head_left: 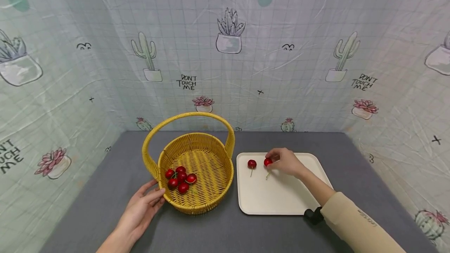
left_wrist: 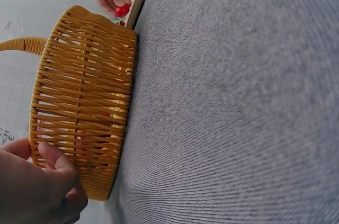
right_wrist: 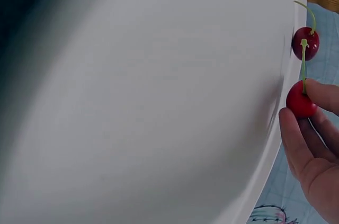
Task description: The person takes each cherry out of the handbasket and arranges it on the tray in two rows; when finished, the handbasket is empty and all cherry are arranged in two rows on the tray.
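A yellow woven basket (head_left: 211, 167) with a tall arched handle holds several red cherries (head_left: 181, 176) on its left side. My left hand (head_left: 142, 210) holds the basket's near-left side, its thumb against the weave in the left wrist view. Over the white tray (head_left: 274, 198), my right hand (head_left: 285, 162) pinches a red cherry (right_wrist: 301, 100) between thumb and fingers, its green stem upright in the right wrist view. A darker cherry (head_left: 252, 164) with a stem lies on the tray, left of the held one.
The basket and tray stand side by side on a grey cloth-covered table (head_left: 232, 233). A patterned curtain (head_left: 260, 69) closes off the back and both sides. Beside the right sleeve (head_left: 355, 221) is a black object (head_left: 313, 216) at the tray's near-right corner.
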Tool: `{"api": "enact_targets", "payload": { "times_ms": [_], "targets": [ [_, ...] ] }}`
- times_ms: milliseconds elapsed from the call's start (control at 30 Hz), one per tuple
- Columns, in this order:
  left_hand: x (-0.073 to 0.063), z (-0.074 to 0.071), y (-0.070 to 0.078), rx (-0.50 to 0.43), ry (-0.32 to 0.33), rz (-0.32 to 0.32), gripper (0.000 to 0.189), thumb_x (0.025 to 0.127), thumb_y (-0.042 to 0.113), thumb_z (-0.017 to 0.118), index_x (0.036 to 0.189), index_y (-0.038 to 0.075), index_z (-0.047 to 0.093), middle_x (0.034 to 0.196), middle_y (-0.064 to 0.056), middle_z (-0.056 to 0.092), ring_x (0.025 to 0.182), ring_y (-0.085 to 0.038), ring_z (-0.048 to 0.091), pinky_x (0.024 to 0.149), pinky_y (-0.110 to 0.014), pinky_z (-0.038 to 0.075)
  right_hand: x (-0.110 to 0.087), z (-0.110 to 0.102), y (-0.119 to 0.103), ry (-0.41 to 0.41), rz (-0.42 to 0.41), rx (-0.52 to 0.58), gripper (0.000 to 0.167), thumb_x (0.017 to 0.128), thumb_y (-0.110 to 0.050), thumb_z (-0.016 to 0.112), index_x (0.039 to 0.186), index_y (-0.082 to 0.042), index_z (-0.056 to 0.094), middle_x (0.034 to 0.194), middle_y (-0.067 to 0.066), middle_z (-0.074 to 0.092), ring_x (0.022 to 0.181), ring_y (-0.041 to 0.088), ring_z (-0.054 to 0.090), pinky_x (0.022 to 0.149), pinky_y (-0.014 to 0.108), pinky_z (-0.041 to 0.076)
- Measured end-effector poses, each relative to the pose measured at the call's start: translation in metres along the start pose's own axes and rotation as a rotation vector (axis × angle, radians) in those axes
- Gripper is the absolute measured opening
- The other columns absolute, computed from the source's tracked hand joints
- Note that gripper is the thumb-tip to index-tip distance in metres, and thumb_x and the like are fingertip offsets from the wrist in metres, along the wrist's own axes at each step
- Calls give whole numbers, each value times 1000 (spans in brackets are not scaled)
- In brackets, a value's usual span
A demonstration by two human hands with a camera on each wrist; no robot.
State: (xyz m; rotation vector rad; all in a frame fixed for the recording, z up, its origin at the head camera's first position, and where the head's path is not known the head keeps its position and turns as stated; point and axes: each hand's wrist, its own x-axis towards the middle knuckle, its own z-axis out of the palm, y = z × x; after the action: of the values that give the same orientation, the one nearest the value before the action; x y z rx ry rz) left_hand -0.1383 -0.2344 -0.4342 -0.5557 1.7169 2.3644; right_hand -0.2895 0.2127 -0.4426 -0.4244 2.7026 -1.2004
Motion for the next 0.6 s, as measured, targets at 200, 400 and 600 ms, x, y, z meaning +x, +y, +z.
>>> {"api": "enact_targets", "payload": {
  "times_ms": [200, 400, 600],
  "targets": [
    [0, -1, 0, 2, 3, -5, 76, 105, 8, 60, 162, 5, 11, 119, -5, 52, 99, -13, 57, 91, -31, 53, 1, 4, 3, -12, 12, -29, 30, 85, -4, 83, 112, 0, 72, 99, 7, 70, 94, 23, 63, 78, 35, 54],
    [1, 0, 0, -4, 5, 0, 75, 105, 8, 61, 161, 5, 12, 120, -6, 51, 101, -14, 58, 91, -31, 53, 3, 4, 4, -14, -12, -49, 32, 84, -4, 84, 113, 2, 72, 98, 7, 69, 93, 23, 62, 78, 36, 54],
    [2, -1, -1, -5, 5, 3, 74, 105, 7, 61, 161, 5, 13, 120, -5, 51, 101, -13, 57, 91, -31, 53, 3, 1, 4, -19, -20, -70, 32, 83, -3, 84, 112, 2, 72, 98, 7, 69, 92, 23, 62, 79, 36, 54]
  ]
}}
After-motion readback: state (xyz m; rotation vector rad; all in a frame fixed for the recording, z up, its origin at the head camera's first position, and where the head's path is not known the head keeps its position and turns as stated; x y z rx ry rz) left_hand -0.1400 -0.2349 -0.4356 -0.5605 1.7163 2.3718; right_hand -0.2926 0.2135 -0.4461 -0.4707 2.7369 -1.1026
